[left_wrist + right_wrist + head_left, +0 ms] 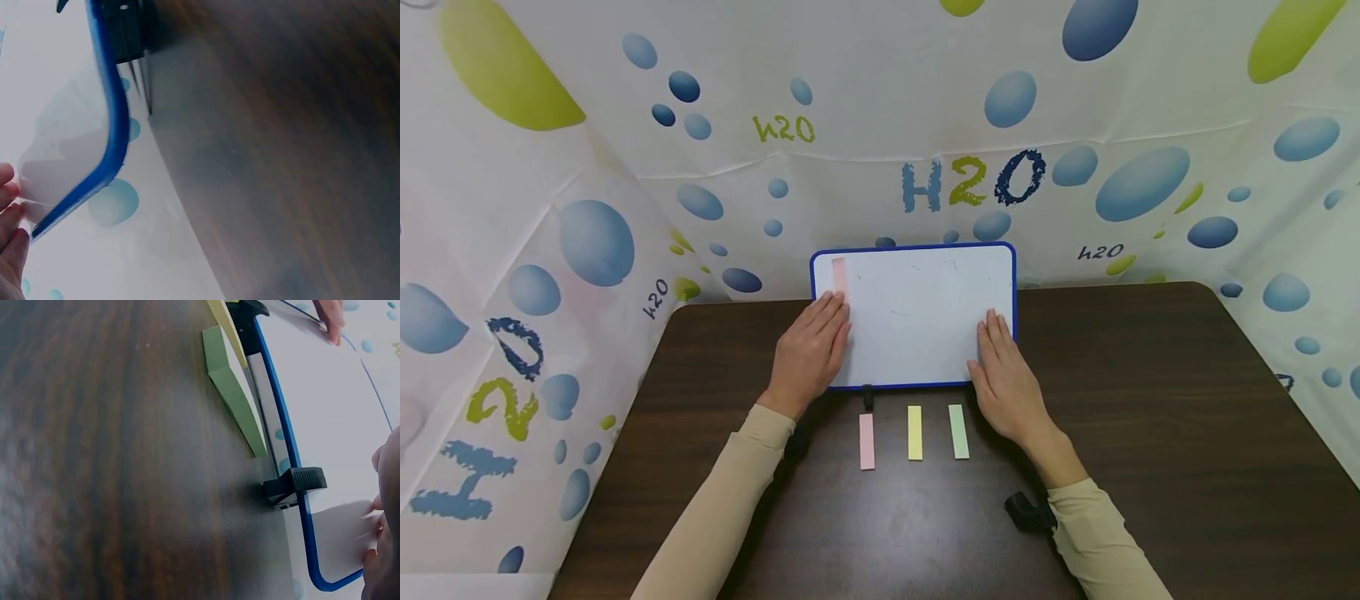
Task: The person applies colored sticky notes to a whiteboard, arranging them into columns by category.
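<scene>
A small whiteboard [917, 333] with a blue frame leans upright at the back of the table. My left hand [807, 352] lies with straight fingers against its left side, fingertips on the lower part of a pink sticky note strip [839, 272]. How far that strip runs under the fingers is hidden. On the board's right side rests my right hand [1009, 385], fingers extended, holding nothing. In front of the board, three narrow sticky note pads lie in a row: pink [867, 442], yellow [914, 433] and green [958, 432].
Black clips hold the board's lower edge; one clip [303, 481] shows in the right wrist view. The dark wooden table [1165, 417] spreads to both sides. Behind it hangs a white cloth [865, 75] printed with blue and green drops. A black device [1028, 512] sits at the right wrist.
</scene>
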A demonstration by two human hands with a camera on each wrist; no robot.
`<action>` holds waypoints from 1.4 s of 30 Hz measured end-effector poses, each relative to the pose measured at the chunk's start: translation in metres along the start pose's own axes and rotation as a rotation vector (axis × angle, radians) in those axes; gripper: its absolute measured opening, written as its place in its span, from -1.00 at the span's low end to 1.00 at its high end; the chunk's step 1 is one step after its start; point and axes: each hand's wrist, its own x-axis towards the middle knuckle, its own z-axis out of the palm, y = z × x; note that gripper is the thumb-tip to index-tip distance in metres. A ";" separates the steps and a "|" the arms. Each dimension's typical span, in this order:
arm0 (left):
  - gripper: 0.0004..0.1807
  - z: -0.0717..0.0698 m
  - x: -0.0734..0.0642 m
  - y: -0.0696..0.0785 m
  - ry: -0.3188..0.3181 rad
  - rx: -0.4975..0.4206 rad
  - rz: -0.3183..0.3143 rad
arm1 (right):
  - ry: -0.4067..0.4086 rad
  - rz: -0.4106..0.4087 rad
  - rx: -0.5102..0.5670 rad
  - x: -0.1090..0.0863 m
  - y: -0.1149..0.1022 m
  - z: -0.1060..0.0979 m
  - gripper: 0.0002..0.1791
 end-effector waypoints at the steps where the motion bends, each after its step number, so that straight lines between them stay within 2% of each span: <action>1: -0.57 -0.001 0.000 0.000 -0.003 -0.001 -0.002 | -0.002 0.003 0.001 0.000 0.000 0.000 -0.28; 9: -0.57 -0.003 -0.002 -0.001 0.017 -0.053 -0.027 | -0.006 0.002 0.014 0.001 -0.002 -0.001 -0.27; 16: -0.57 -0.005 -0.004 0.000 0.020 -0.078 -0.045 | 0.025 -0.004 0.024 0.000 -0.006 -0.003 -0.28; 25: -0.58 -0.008 -0.014 0.002 0.014 -0.093 -0.075 | 0.030 -0.025 0.070 -0.001 -0.015 -0.006 -0.31; 31: -0.59 -0.018 -0.021 0.008 0.053 -0.116 -0.056 | 0.084 -0.091 0.113 -0.003 -0.021 -0.007 -0.37; 36: -0.59 -0.029 -0.026 0.014 0.091 -0.142 -0.056 | 0.130 -0.180 0.139 -0.006 -0.028 -0.010 -0.44; 42: -0.64 -0.036 -0.030 0.021 0.087 -0.168 -0.069 | 0.135 -0.251 0.107 -0.009 -0.036 -0.013 -0.43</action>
